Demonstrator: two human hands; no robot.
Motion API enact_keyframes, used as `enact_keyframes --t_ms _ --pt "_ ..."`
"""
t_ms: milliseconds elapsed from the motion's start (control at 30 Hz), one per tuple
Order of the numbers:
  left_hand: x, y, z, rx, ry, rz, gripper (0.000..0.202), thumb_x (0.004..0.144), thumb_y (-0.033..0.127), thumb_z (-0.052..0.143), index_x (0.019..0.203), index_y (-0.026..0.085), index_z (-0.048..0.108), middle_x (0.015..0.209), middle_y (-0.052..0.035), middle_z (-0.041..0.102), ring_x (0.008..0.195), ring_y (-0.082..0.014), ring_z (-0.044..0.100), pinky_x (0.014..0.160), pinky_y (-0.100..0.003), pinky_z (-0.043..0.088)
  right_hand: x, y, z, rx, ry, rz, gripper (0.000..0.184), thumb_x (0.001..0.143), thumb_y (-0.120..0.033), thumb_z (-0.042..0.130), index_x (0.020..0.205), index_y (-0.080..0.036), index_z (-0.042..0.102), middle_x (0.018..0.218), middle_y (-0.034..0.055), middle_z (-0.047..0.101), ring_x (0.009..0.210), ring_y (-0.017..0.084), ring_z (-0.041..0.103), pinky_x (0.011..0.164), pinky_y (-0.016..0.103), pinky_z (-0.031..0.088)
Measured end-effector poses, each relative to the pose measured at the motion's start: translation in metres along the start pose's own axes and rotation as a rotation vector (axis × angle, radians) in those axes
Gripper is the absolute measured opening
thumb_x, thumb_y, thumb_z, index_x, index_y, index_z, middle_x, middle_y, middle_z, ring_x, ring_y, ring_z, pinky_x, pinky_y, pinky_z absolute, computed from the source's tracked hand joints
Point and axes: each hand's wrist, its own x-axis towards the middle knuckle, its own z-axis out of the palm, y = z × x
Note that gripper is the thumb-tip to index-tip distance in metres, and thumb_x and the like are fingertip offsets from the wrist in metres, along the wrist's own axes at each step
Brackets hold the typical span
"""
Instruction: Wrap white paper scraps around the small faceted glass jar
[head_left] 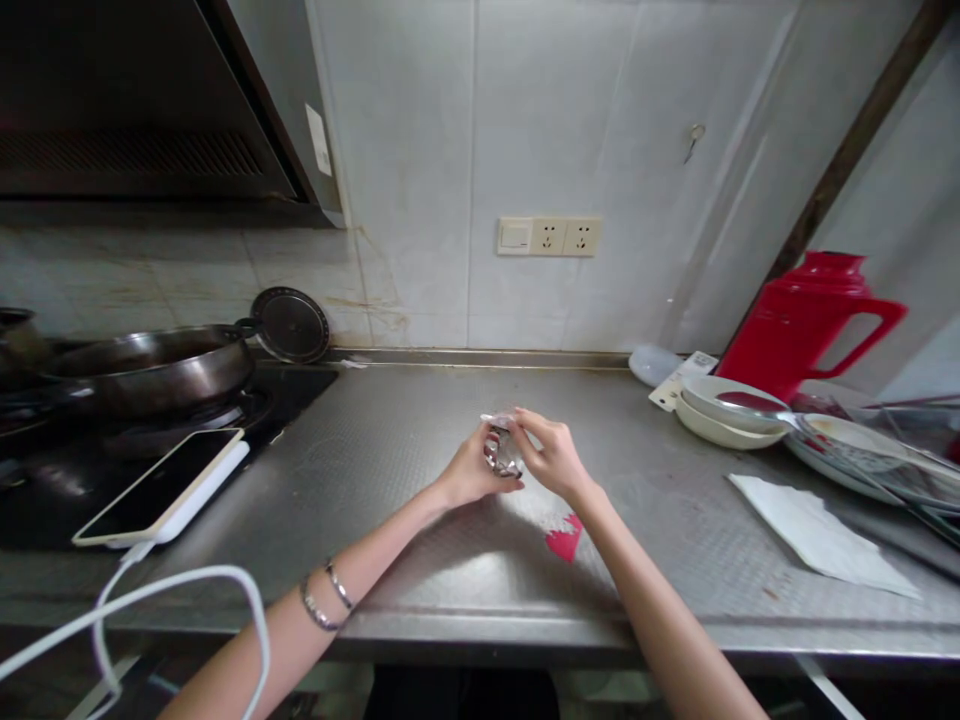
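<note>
Both my hands meet over the middle of the steel counter (420, 430). My left hand (471, 470) and my right hand (551, 455) are closed in pinches on a small crinkled silvery packet (502, 448) held between them, just above the counter. A torn red scrap (564, 540) lies on the counter right below my right wrist. My left wrist wears two thin bracelets.
A dark wok (150, 365) sits on the stove at left, with a phone (161, 485) on a white power bank and its white cable in front. Stacked bowls and plates (731, 410), a red jug (806, 320) and a white paper napkin (817, 535) lie at right.
</note>
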Motion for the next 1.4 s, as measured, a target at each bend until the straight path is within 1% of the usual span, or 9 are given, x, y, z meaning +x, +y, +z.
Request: enact_keyframes --t_ms 167,267,400,633,833,933,1100,1267,1400 --pt "0.001 0.0 -0.002 0.02 -0.023 0.023 0.075 0.054 0.027 0.083 0.119 0.017 0.05 0.102 -0.007 0.065 0.089 -0.0221 0.063 0.08 -0.034 0.049 0.0 -0.008 0.002 0.109 -0.087 0.036 0.029 0.091 -0.029 0.042 0.1 -0.023 0.069 0.098 0.0059 0.072 0.095 0.022 0.067 0.095 0.037 0.046" --pt "0.004 -0.006 -0.004 0.049 0.07 0.046 0.078 0.049 0.027 0.085 0.117 0.019 0.049 0.108 -0.008 0.064 0.093 -0.0226 0.062 0.084 -0.035 0.048 -0.001 -0.013 0.001 0.146 -0.098 0.079 0.029 0.09 -0.034 0.044 0.091 -0.023 0.071 0.091 0.0054 0.073 0.093 0.025 0.067 0.094 0.04 0.046" --pt "0.006 -0.01 -0.004 0.038 0.09 0.008 0.08 0.047 0.027 0.086 0.116 0.019 0.048 0.109 -0.0087 0.064 0.095 -0.0222 0.062 0.086 -0.035 0.047 -0.001 -0.015 0.0 0.219 -0.069 0.159 0.033 0.088 -0.041 0.047 0.076 -0.02 0.069 0.074 0.0039 0.071 0.093 0.027 0.067 0.084 0.036 0.049" --pt "0.004 -0.002 -0.003 -0.035 0.086 -0.088 0.077 0.049 0.03 0.086 0.114 0.016 0.047 0.103 -0.0088 0.063 0.088 -0.0201 0.062 0.08 -0.033 0.049 0.001 -0.003 -0.004 0.168 0.242 0.315 0.035 0.09 -0.042 0.046 0.078 -0.017 0.067 0.071 0.0041 0.068 0.068 0.019 0.065 0.06 0.025 0.046" --pt "0.005 0.002 -0.001 -0.129 0.081 -0.13 0.067 0.052 0.03 0.084 0.109 0.015 0.051 0.089 -0.0045 0.065 0.076 -0.0162 0.061 0.065 -0.027 0.05 -0.002 0.001 0.004 0.135 -0.042 0.116 0.031 0.091 -0.032 0.043 0.108 -0.022 0.067 0.108 0.0074 0.07 0.095 0.021 0.067 0.082 0.03 0.051" --pt "0.006 0.004 0.001 -0.18 0.092 -0.173 0.063 0.054 0.031 0.082 0.107 0.015 0.052 0.079 -0.0011 0.063 0.063 -0.0123 0.057 0.052 -0.022 0.046 -0.004 0.001 0.007 0.147 -0.07 0.082 0.033 0.092 -0.03 0.041 0.113 -0.024 0.066 0.113 0.0066 0.068 0.101 0.021 0.066 0.087 0.031 0.05" --pt "0.005 0.009 0.001 -0.234 0.083 -0.258 0.045 0.057 0.033 0.08 0.092 0.014 0.058 0.067 0.0009 0.059 0.056 -0.011 0.055 0.046 -0.021 0.046 -0.005 -0.004 0.005 0.166 -0.076 0.085 0.032 0.092 -0.033 0.042 0.106 -0.023 0.069 0.107 0.0077 0.071 0.098 0.023 0.066 0.086 0.032 0.05" --pt "0.005 0.012 -0.005 -0.244 0.109 -0.319 0.046 0.061 0.035 0.079 0.098 0.015 0.059 0.075 -0.0014 0.064 0.064 -0.014 0.061 0.045 -0.02 0.048 -0.004 -0.012 0.003 0.255 -0.078 0.171 0.034 0.09 -0.041 0.045 0.088 -0.022 0.073 0.087 0.0069 0.074 0.098 0.028 0.065 0.086 0.036 0.048" --pt "0.006 0.013 -0.004 -0.24 0.161 -0.364 0.053 0.059 0.033 0.081 0.1 0.015 0.055 0.075 -0.0024 0.065 0.061 -0.014 0.063 0.044 -0.02 0.047 -0.003 -0.007 0.003 0.243 0.131 0.271 0.038 0.09 -0.044 0.045 0.081 -0.017 0.07 0.076 0.0053 0.071 0.076 0.021 0.066 0.066 0.026 0.048"
